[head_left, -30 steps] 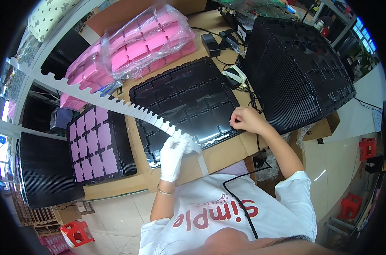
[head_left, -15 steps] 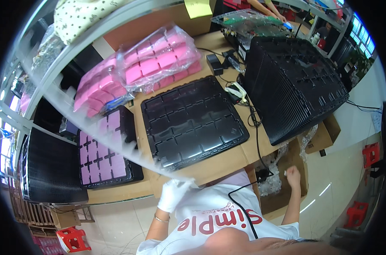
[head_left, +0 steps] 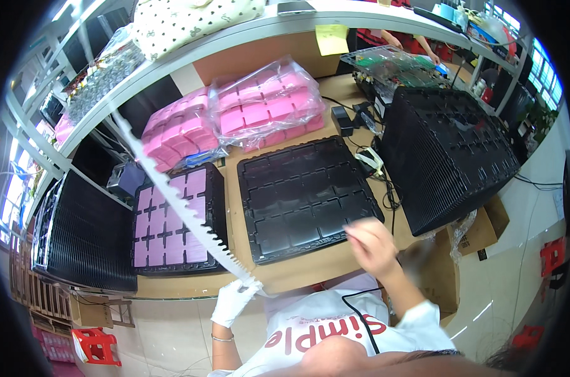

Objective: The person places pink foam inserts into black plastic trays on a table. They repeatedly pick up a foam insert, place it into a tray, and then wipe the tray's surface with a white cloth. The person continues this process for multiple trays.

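A firm pinch should best steady the notched white strip [head_left: 188,217] sweeping up-left from the gloved left hand [head_left: 233,301] gripping its end; the black tray [head_left: 297,217] lies left of the blurred right hand [head_left: 371,246], contents unclear.

A white shirt [head_left: 297,320] with red lettering [head_left: 335,331], a white left glove [head_left: 233,303] and bangle [head_left: 222,339] are worn.

At seven o'clock I'm seeing the person's white-gloved left hand [head_left: 234,301] pinching; at four o'clock, the bare right hand [head_left: 373,247] is hovering, blurred, loosely curled, its forearm [head_left: 403,289] slanting toward eleven o'clock.
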A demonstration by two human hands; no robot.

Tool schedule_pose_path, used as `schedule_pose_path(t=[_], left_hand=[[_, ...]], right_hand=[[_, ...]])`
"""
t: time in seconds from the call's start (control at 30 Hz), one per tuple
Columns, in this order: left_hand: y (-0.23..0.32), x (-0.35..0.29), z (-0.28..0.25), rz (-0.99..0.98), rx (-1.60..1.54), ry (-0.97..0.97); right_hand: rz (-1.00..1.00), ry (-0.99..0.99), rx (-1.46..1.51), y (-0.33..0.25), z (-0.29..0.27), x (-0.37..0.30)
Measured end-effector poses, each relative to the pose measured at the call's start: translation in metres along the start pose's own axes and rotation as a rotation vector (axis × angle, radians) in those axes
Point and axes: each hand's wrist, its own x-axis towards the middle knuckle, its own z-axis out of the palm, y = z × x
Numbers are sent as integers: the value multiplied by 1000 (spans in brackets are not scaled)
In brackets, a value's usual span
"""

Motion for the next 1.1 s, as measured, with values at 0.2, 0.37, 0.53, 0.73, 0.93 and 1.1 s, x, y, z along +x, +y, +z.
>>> schedule_pose_path(t=[0.2,0.37,0.53,0.73,0.93,1.1], left_hand=[[11,24,-7,155,183,-188],[43,42,-32,3,164,-230],[87,65,-50,-84,-27,277],[138,149,-39,3,49,233],[168,231,-29,213,232,251],[193,270,-2,464,449,255]], right_hand=[[-98,-73,51,181,164,154],[-243,-417,-245,283,230,195],[-37,-861,-201,299,244,220],[294,-1078,24,323,243,240],[179,-933,-16,318,245,239],[407,-1075,107,320,246,244]])
